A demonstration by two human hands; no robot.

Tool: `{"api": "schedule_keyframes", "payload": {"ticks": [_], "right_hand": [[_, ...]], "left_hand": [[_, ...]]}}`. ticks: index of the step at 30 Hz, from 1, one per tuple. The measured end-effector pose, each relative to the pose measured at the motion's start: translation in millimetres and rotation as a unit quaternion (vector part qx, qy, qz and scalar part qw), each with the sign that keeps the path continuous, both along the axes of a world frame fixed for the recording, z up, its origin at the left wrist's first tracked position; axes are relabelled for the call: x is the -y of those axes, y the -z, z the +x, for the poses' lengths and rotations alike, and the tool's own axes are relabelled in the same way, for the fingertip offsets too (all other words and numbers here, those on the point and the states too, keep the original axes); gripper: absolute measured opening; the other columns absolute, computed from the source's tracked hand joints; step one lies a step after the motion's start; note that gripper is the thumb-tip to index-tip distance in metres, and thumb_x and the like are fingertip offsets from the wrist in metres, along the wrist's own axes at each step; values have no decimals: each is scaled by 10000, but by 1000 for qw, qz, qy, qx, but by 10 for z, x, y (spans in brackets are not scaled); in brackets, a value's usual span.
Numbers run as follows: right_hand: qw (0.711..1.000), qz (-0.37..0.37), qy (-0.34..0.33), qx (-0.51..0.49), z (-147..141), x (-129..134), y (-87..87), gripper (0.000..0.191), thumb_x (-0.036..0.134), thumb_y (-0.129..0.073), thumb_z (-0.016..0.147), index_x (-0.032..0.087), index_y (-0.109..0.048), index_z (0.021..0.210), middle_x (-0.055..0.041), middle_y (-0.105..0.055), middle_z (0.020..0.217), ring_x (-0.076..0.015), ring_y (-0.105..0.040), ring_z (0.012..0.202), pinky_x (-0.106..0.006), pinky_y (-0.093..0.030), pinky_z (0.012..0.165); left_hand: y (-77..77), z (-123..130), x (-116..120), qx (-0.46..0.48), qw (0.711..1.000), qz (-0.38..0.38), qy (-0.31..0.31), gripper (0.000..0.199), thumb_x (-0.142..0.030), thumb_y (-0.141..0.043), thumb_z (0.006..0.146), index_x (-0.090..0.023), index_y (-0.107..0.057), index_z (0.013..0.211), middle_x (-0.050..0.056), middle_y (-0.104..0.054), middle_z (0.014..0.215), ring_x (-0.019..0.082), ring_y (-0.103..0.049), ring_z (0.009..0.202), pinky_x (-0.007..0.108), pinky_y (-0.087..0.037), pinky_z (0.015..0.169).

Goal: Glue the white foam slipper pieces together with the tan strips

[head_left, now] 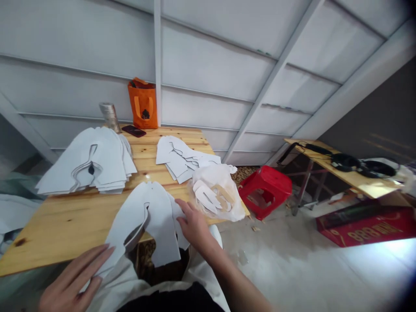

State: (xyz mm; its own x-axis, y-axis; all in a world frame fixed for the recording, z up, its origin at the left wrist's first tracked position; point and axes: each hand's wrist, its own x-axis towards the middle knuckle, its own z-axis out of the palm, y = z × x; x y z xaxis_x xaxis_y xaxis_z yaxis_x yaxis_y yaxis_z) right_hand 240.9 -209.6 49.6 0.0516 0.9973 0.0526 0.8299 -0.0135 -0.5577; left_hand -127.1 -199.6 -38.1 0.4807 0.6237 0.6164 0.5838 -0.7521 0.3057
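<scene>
Pale wood table (61, 229) is the landmark; most of the white work lies on it. Front stack (152, 225) of white cut pieces sits at the table's near edge and hangs past it toward the person's lap. A curved slot shows in the top piece. Whether the pieces are paper or thin fabric cannot be told.

Left hand (73, 279) lies against the stack's lower left edge, fingers extended and slightly apart, no pinch visible. Right hand (194, 225) rests on the stack's right side, fingers loosely spread, tips on the top pieces, no clear grip.

Left stack (91, 162) of similar shapes lies toward the table's far left. Middle stack (182, 158) lies beyond the right hand, near the far edge. Clear plastic bag (216, 195) sits at the table's right corner with smaller white pieces inside. Dark phone (134, 131) lies at the far edge, just beside a metal roll (109, 117) standing upright. Orange bag (143, 106) stands at the far edge against the wall panels.

Off the table's right side: red stool (264, 190) on the floor. Farther right, second table (373, 182) with black cables (349, 162) on top, and red box (367, 225) on the floor in front of it.
</scene>
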Motion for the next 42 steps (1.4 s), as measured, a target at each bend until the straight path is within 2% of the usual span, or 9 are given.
{"api": "schedule_keyframes", "payload": {"ticks": [7,11,14,17,22,25,32,35,42], "right_hand": [[989,55,102,89,553,149,120,161,193,-605,1008,170,-743,1087,-135,-736,1074,-306,-675,1065,-409,-527,913],[995,86,-16,51,516,93,145,179,274,-691,992,203,-735,1149,-83,-735,1101,-239,-663,1078,-349,-521,974],[987,70,-131,65,278,98,219,353,341,-773,937,244,-703,1269,-96,-682,1282,-277,-618,1199,-420,-493,1059],[986,22,-117,114,83,91,316,420,350,-787,919,276,-680,1318,-120,-626,1364,-341,-581,1254,-521,-479,1063],[997,25,-23,62,-58,-50,519,501,242,-776,880,249,-643,1364,-170,-491,1502,-368,-538,1297,-567,-461,1088],[994,55,37,-91,-70,-184,572,558,71,-707,763,248,-669,1290,-129,-490,1450,-265,-613,1118,-461,-524,1022],[936,76,98,-329,254,-309,346,369,263,-633,794,212,-763,1136,-46,-656,970,-198,-582,797,-342,-518,780],[924,51,108,-363,359,-309,274,401,327,-643,802,188,-785,1151,-44,-702,883,-224,-615,820,-359,-510,805],[923,140,-19,-358,447,-364,-146,299,305,-664,870,279,-815,1127,-57,-709,1259,-258,-616,1223,-393,-467,1060]], "left_hand": [[-181,420,-43,-86,985,74,128,453,-259,-559,1008,-300,-608,1457,16,-769,1255,187,-707,1123,272,-517,1072],[-302,532,-8,-86,990,51,98,537,-198,-548,996,-349,-557,1511,18,-738,1323,200,-692,1139,308,-507,1075],[-401,566,29,-154,975,-15,159,537,-347,-656,957,-447,-576,1478,-23,-669,1449,222,-675,1209,306,-545,1031],[-416,622,-11,-206,949,-117,210,585,-562,-752,878,-466,-609,1437,-24,-636,1498,258,-642,1295,333,-575,1031],[-281,908,-391,-33,981,-193,2,360,-460,-535,1028,-343,-738,1301,64,-601,1499,297,-581,1354,499,-489,1164],[-333,1115,-618,97,973,-196,-74,348,-428,-535,1000,-248,-796,1143,116,-591,1444,281,-654,1214,477,-565,1067],[-659,1255,-388,191,968,-158,-27,223,-340,-610,995,-270,-808,1071,82,-652,1334,224,-680,1155,377,-578,1037],[-505,1269,-259,158,968,-197,10,252,-321,-567,1026,-281,-792,1130,84,-655,1359,224,-685,1196,313,-626,937],[-140,1372,-421,71,972,-223,-31,511,-360,-390,1094,-288,-400,1599,130,-284,1725,300,-480,1490,493,-480,1183]]}}
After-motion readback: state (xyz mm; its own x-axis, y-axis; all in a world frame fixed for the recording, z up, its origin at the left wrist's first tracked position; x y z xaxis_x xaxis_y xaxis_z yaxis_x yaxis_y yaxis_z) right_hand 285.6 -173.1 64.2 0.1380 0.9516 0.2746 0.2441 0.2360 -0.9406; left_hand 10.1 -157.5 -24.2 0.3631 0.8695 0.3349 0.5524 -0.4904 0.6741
